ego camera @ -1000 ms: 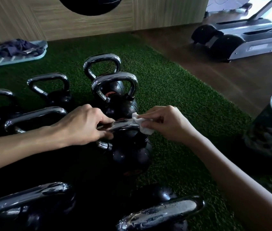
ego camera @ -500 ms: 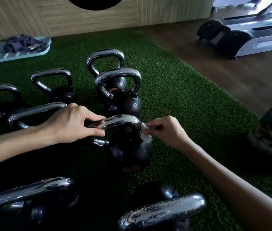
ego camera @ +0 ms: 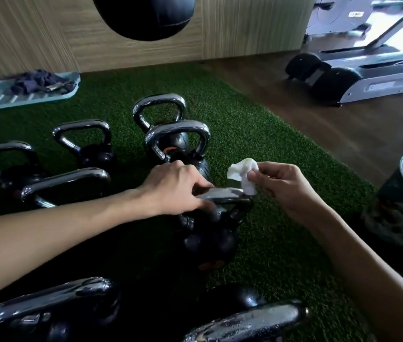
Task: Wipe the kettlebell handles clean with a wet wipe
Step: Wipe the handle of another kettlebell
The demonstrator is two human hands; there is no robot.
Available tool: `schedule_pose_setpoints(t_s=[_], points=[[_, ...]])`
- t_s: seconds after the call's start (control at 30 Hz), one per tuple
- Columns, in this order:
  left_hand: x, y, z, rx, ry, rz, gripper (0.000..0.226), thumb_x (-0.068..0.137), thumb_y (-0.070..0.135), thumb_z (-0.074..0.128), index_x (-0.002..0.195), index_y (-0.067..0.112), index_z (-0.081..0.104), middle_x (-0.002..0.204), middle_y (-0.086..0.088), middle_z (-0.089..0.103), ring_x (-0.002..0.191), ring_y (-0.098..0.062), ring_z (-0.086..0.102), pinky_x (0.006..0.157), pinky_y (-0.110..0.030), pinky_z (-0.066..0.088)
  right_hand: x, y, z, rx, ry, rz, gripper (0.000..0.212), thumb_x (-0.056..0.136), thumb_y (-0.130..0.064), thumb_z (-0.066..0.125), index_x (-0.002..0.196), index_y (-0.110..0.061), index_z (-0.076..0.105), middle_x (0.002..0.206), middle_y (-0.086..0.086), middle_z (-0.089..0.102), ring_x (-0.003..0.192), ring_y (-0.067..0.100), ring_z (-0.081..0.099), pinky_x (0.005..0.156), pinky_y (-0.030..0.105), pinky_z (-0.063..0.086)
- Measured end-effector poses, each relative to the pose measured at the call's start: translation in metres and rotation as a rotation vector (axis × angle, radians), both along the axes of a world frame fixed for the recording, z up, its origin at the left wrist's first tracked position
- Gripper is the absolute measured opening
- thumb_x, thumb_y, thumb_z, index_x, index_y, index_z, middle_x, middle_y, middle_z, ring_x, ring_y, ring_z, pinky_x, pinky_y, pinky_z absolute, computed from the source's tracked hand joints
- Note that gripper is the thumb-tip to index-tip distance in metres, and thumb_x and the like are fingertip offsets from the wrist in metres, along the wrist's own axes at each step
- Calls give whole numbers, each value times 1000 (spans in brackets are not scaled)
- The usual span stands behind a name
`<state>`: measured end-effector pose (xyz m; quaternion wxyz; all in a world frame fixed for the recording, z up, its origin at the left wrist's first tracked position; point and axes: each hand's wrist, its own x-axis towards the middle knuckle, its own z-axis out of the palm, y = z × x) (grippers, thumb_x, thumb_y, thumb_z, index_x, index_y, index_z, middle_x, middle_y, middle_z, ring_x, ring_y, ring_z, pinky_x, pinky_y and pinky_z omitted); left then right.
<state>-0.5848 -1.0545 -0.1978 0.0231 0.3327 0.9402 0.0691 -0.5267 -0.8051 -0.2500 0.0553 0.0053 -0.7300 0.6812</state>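
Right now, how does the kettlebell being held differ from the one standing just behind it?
The left hand grips the held kettlebell by its handle, where the right hand holds a wet wipe; the kettlebell behind stands untouched. The held kettlebell's handle is partly hidden; the kettlebell behind shows its full arch. Both have chrome handles, black bodies.

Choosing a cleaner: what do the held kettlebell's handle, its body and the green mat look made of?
Shiny silver kettlebell handle: polished, likely chromed steel, by its mirror highlights. Round black kettlebell body: dull coated metal or rubber, unclear. Green floor mat: artificial turf, short fibrous blades.
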Motion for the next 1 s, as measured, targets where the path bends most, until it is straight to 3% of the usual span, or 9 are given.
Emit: schedule_pose_setpoints(t_s=[0.13,0.2,0.3,0.4,0.67,0.77,0.83,0.9,1.0], points=[[-10,2,-3,413,-352,79,69,57,66,85,119,40,74,104,20,76,78,12,64,79,-21,51,2,-10,21,-99,4,106,10,94,-12,67,96,-7,76,73,-5,67,57,-2,51,56,11,39],[-12,-1,-7,629,-491,94,69,62,58,87,125,35,72,99,14,77,74,4,64,79,-24,48,1,-17,29,-145,13,123,10,94,-10,67,96,-7,76,74,-5,69,58,-1,53,57,12,40],[-6,0,-11,765,-489,28,62,73,48,86,129,23,70,121,9,73,110,-5,69,100,-30,51,-5,-37,34,-210,-16,42,16,88,-9,75,100,2,76,81,6,77,67,5,67,68,17,51],[4,3,-11,797,-370,26,46,80,45,83,121,26,75,115,15,74,113,1,66,102,-27,51,-11,-55,36,-257,-58,-94,18,75,-13,87,88,-4,78,86,18,76,72,16,70,71,25,54],[-10,-14,0,945,-476,90,56,77,28,83,130,23,67,100,9,79,97,3,70,82,-9,48,-17,-57,50,-155,-145,67,20,93,-14,70,108,-2,75,52,-13,62,42,-2,51,45,7,37],[-18,-18,-1,880,-455,82,42,78,34,81,118,24,75,105,11,78,104,-5,71,92,-15,50,-17,-54,52,-23,-115,132,22,93,-12,70,114,-5,75,68,-13,72,58,-6,63,60,8,45],[-21,-20,-3,884,-469,114,39,77,40,82,112,25,78,104,10,78,107,-11,71,98,-23,51,-16,-54,50,84,-85,188,32,88,-12,76,120,-13,75,97,-4,79,88,4,74,84,25,55],[-23,-23,-2,855,-500,124,37,75,43,82,108,27,80,103,11,78,108,-7,70,96,-19,50,-16,-54,48,130,-89,130,42,79,-17,86,119,-20,75,103,-1,79,99,14,75,94,37,55],[-26,-32,12,672,-367,90,30,75,42,84,104,35,79,93,24,76,94,16,64,77,0,42,-18,-40,45,517,-4,13,41,71,-32,92,108,-37,77,98,-16,78,96,-6,70,90,19,52]])
